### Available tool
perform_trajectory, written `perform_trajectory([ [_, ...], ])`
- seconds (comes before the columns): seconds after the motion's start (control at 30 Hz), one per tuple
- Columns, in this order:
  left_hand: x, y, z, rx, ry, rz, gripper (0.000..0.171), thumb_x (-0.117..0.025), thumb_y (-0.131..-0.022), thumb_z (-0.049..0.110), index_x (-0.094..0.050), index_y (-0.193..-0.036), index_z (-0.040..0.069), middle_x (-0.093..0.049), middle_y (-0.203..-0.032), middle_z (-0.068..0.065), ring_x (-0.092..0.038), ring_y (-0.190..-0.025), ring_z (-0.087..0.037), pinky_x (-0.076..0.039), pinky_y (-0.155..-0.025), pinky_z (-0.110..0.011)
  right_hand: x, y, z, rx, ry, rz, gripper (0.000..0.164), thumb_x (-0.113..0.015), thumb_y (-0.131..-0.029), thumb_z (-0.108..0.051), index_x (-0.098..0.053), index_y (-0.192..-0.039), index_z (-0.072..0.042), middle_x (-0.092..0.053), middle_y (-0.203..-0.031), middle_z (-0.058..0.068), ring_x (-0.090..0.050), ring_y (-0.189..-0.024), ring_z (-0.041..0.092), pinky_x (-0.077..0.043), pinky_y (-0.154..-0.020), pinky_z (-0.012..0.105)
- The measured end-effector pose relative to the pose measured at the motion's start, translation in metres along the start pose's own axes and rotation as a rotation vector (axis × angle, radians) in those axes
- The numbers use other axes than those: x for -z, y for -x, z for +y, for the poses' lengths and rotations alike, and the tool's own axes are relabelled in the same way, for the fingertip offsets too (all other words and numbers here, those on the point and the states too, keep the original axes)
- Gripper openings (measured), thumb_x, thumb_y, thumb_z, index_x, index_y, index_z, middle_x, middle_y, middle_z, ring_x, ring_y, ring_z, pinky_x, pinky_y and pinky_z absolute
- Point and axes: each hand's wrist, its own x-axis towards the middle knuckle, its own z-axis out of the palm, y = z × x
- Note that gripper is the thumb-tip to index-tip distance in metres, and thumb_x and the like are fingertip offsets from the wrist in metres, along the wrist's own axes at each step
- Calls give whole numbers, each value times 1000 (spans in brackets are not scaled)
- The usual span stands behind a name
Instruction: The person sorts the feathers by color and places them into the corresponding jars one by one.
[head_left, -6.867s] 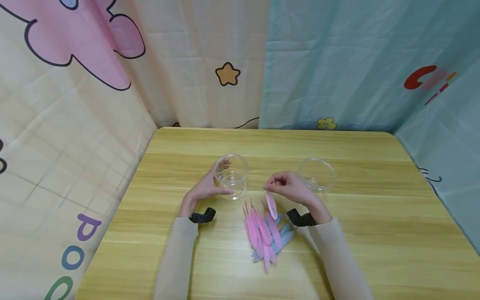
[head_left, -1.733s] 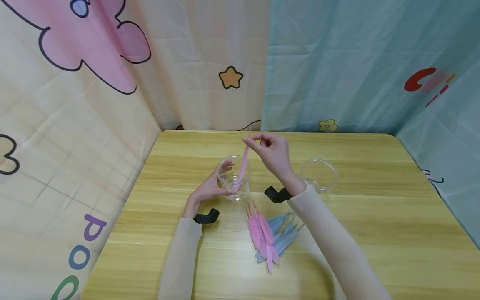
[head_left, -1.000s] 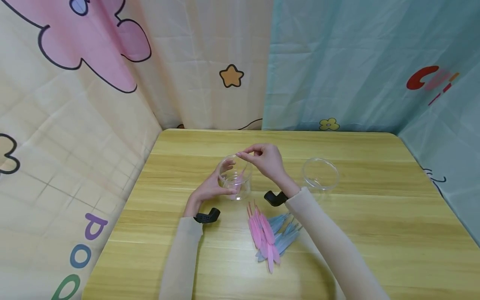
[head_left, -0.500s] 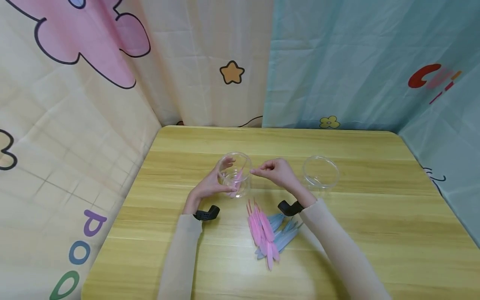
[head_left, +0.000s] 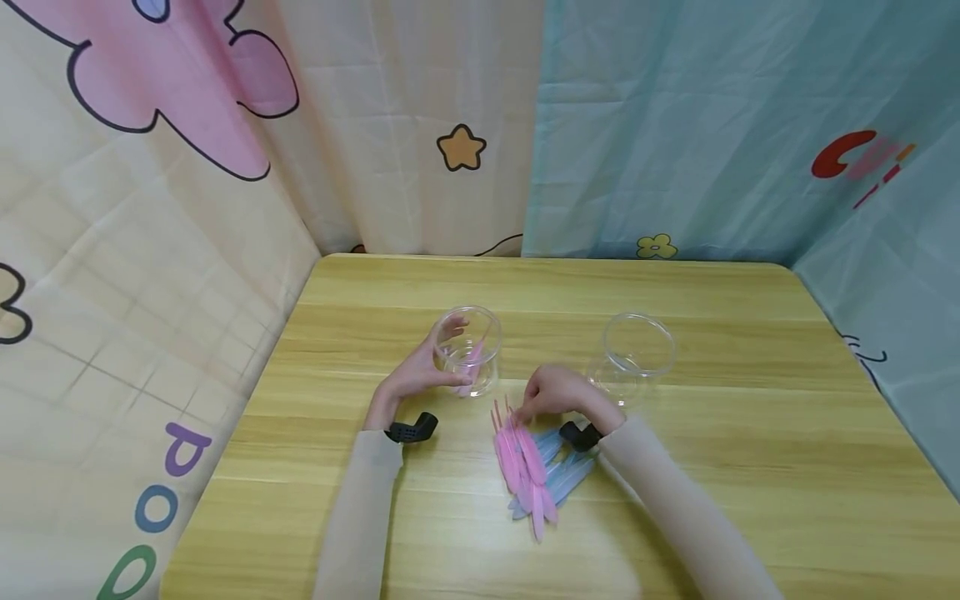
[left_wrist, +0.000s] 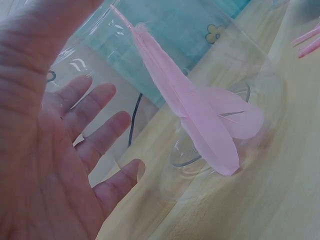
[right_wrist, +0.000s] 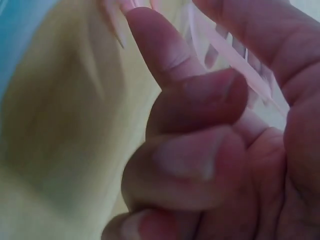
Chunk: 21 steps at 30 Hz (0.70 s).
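My left hand (head_left: 420, 367) holds a clear cup (head_left: 487, 377) from its left side, thumb in front and fingers behind. Inside the cup, pink feathers (left_wrist: 200, 120) lean against the wall, quill up, in the left wrist view. My right hand (head_left: 558, 390) has come down to the quills of the pink feathers (head_left: 517, 458) lying on the table. Its index finger and thumb stand apart at the quills in the right wrist view, while its other fingers curl in. Grey-blue feathers (head_left: 568, 477) lie partly under the pink ones.
A second clear cup (head_left: 666, 358) stands at the right, behind my right wrist. The wooden table (head_left: 765, 433) ends at curtains (head_left: 637, 125) behind and at both sides. Black wrist cameras (head_left: 412, 428) sit on both wrists.
The right hand took a pink feather from the pile, lowered it into the left cup and let go. It then moved back down to the pile. The left hand stays on its cup.
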Motion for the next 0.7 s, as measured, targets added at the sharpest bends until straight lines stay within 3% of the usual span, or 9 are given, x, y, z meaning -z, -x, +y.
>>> perform_trajectory([
  [0.2, 0, 1, -1, 4, 1, -1, 96, -79, -75, 1, -16, -146, -1, -23, -148, -23, -22, -134, -45, -22, -105, -59, -11, -1, -6, -75, 73, 31, 42, -79, -72, -44, -56, -51, -14, -39, -47, -11, -36, -45, 5, -26, -43, 22],
  [0.43, 1, 0, -5, 2, 16, 2, 97, -81, -73, 3, -17, -146, 3, -23, -148, -22, -21, -135, -44, -21, -105, -58, -20, -4, -9, -123, 158, 105, 42, -80, -68, -48, -56, -52, -18, -43, -48, -11, -40, -48, 7, -29, -44, 24],
  [0.7, 0, -1, -5, -4, 15, 0, 96, -80, -73, 1, -17, -146, 2, -23, -148, -22, -22, -135, -42, -20, -106, -57, -25, -7, -6, -155, 104, 94, 42, -81, -68, -46, -54, -50, -18, -42, -48, -10, -39, -47, 8, -27, -43, 25],
])
